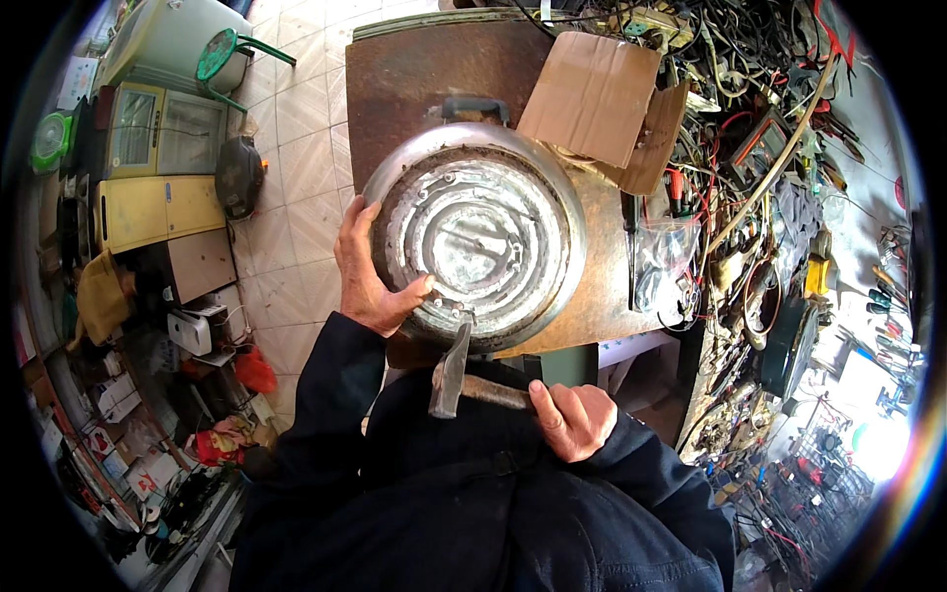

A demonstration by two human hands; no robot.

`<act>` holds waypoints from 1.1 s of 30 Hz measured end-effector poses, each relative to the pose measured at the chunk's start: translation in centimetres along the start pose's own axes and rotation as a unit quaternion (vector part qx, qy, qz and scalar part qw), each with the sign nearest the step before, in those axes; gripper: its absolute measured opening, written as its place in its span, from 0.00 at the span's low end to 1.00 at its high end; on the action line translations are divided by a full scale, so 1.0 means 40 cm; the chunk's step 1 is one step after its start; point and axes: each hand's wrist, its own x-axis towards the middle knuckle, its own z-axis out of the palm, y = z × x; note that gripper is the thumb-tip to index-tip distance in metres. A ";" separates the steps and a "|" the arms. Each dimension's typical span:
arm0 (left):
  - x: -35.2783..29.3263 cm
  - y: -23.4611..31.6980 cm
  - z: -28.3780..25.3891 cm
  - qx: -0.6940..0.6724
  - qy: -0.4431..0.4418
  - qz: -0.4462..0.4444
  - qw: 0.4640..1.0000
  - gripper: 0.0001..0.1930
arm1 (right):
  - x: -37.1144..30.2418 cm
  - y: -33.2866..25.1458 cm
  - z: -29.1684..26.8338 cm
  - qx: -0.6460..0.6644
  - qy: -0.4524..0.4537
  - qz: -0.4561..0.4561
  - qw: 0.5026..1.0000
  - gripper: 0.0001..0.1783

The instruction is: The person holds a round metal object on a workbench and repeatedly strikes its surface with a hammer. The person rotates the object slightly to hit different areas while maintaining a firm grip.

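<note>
A round metal pan [472, 237] lies on the brown worktable, its scorched underside with ring-shaped ridges facing up. One dark handle [475, 109] sticks out from its far side. My left hand [375, 286] grips the pan's left rim, thumb over the ridged face and fingers around the outer edge. In my right hand [574, 419] is a hammer [451, 377] with a short wooden handle, held close to my body. The narrow end of its head is at the pan's near edge; whether it touches the metal I cannot tell.
Bent cardboard [592, 99] lies at the worktable's [395, 74] far right. A dense heap of wires, tools and parts [750, 247] fills the right side. On the tiled floor [296, 168] to the left stand a green stool [217, 54] and yellow cabinets [158, 212].
</note>
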 end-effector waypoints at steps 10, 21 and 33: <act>-0.001 0.000 0.005 -0.008 0.006 0.007 1.000 0.58 | 0.002 -0.065 0.065 -0.041 0.073 0.065 0.994 0.37; -0.001 0.003 0.004 0.006 0.003 0.031 1.000 0.58 | -0.040 -0.172 0.137 0.071 0.174 0.247 0.951 0.27; 0.006 -0.003 -0.013 0.074 -0.010 0.057 0.996 0.59 | 0.124 -0.393 0.181 0.180 0.242 0.582 0.755 0.26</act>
